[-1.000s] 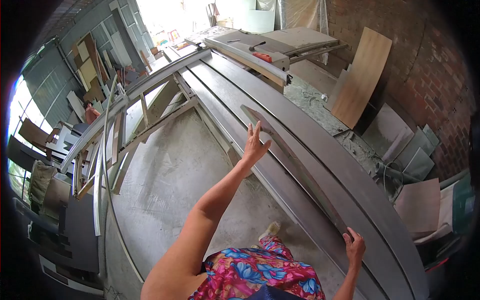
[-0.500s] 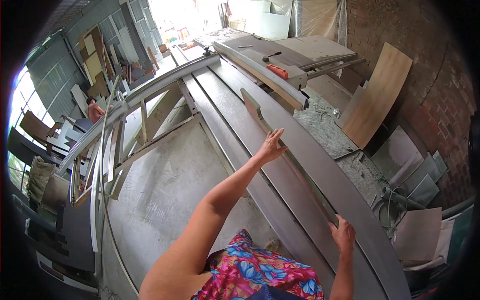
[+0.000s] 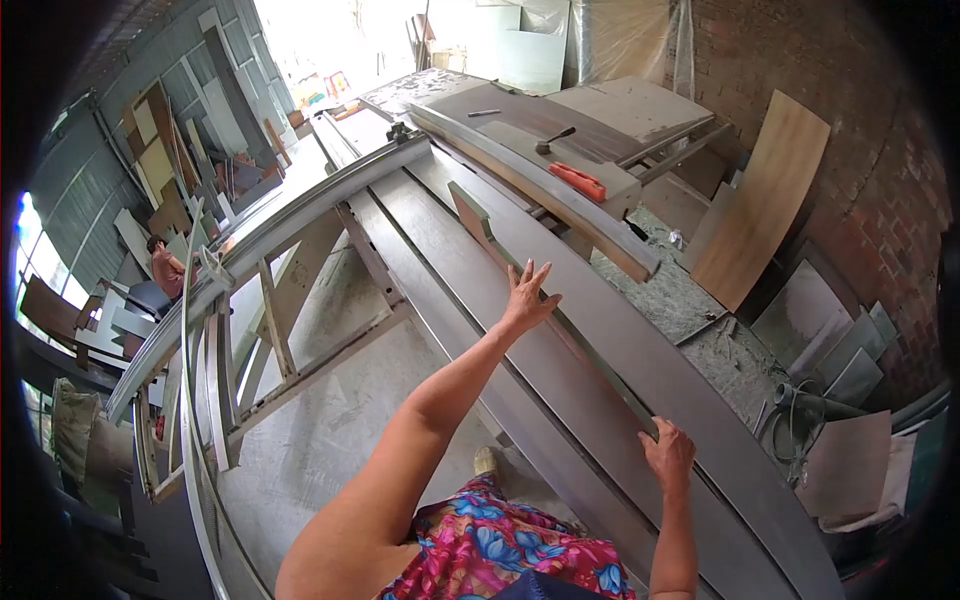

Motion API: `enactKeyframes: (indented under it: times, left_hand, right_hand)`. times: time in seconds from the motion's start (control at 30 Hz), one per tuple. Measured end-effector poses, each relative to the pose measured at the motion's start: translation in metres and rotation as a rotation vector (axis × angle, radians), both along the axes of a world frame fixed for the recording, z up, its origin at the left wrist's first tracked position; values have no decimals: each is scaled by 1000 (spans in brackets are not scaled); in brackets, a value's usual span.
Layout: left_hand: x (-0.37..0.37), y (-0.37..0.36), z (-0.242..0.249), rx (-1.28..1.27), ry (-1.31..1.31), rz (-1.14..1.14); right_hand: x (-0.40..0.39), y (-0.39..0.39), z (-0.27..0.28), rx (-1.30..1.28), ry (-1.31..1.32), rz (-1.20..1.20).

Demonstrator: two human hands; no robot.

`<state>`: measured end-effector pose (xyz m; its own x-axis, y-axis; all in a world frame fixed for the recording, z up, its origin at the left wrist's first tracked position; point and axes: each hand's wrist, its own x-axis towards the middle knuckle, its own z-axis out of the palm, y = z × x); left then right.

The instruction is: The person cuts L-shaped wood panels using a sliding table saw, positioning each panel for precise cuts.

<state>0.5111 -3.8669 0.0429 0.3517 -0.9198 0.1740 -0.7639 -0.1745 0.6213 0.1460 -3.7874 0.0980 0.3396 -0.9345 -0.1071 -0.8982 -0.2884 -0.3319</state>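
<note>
A long, narrow board (image 3: 603,370) with a wider far end runs lengthwise over a smooth grey metal machine table (image 3: 640,310). My left hand (image 3: 526,298) rests on its middle stretch with the fingers spread. At the near end, my right hand (image 3: 669,447) has its fingers curled round the board. Part of the board's edge is hidden under both hands. Dark lengthwise gaps divide the metal table.
A curved-looking metal rail (image 3: 330,200) and open frame cross at left. A red-orange tool (image 3: 578,181) lies on the bench beyond. Leaning at right is a wooden panel (image 3: 762,205). Another person (image 3: 165,267) sits far left.
The view has shifted a little. My left hand's fingers have spread wider on the board. My right hand stays at its near end.
</note>
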Motion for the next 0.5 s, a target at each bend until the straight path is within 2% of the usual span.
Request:
enactKeyframes:
  times: [0.3, 0.4, 0.5]
  left_hand:
    - [72, -27, 4, -30, 76, -43]
    - [82, -37, -2, -50, 52, -69]
    - [75, -37, 0, 35, -75, -44]
  right_hand:
    - [73, -22, -4, 11, 1, -34]
    - [88, -45, 0, 34, 45, -22]
    - [106, -65, -2, 35, 43, -25]
